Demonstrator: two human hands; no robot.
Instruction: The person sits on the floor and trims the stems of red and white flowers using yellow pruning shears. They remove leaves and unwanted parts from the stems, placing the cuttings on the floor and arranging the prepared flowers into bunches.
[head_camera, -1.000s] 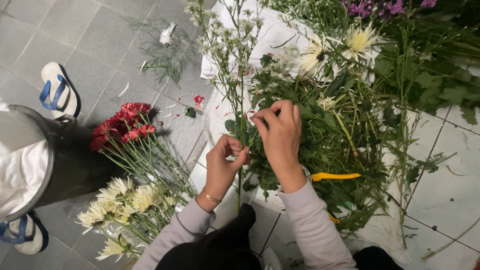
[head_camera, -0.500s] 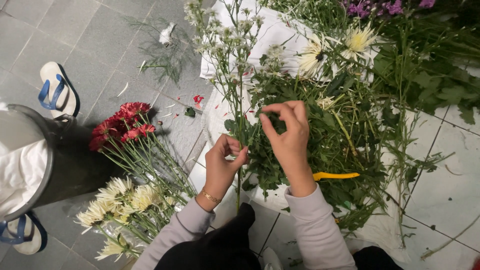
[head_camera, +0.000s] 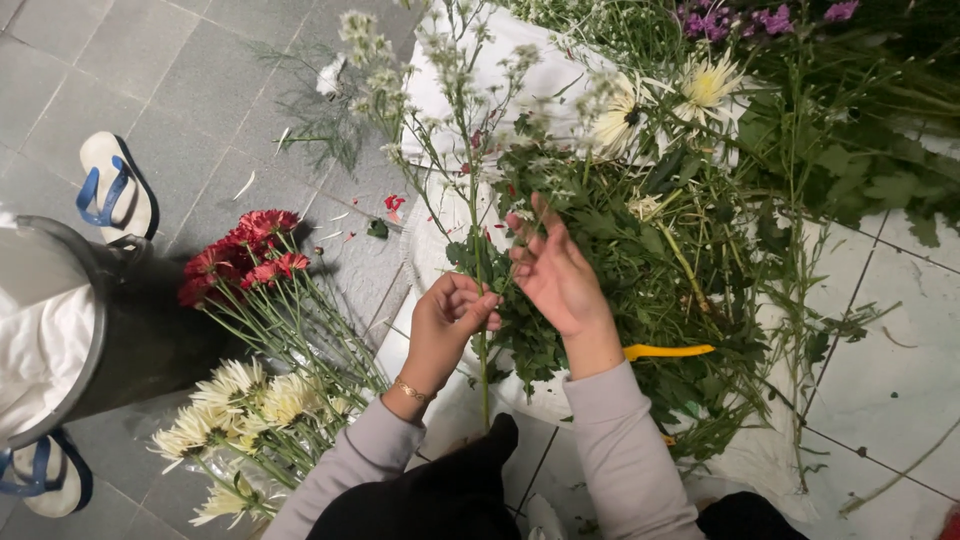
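Observation:
My left hand (head_camera: 452, 322) is closed around a tall green flower stem (head_camera: 478, 250) with small white buds at its top, holding it upright. My right hand (head_camera: 556, 272) is beside the same stem, palm toward me, fingers spread and touching its leaves. Behind both hands lies a heap of cut green leaves and stems (head_camera: 640, 280) on a white cloth (head_camera: 450, 90). A yellow-handled tool (head_camera: 668, 351) lies in the heap just right of my right wrist.
Red flowers (head_camera: 250, 250) and pale yellow flowers (head_camera: 240, 400) lie bundled on the grey tiles at left. A dark bucket (head_camera: 130, 330) with a white liner stands far left, near blue-strapped sandals (head_camera: 115, 185). White daisies (head_camera: 660, 95) and purple blooms (head_camera: 760, 18) lie at the top right.
My right hand has slid down from the leaves higher on the stem and opened, palm turned toward me. My left hand keeps its hold on the stem.

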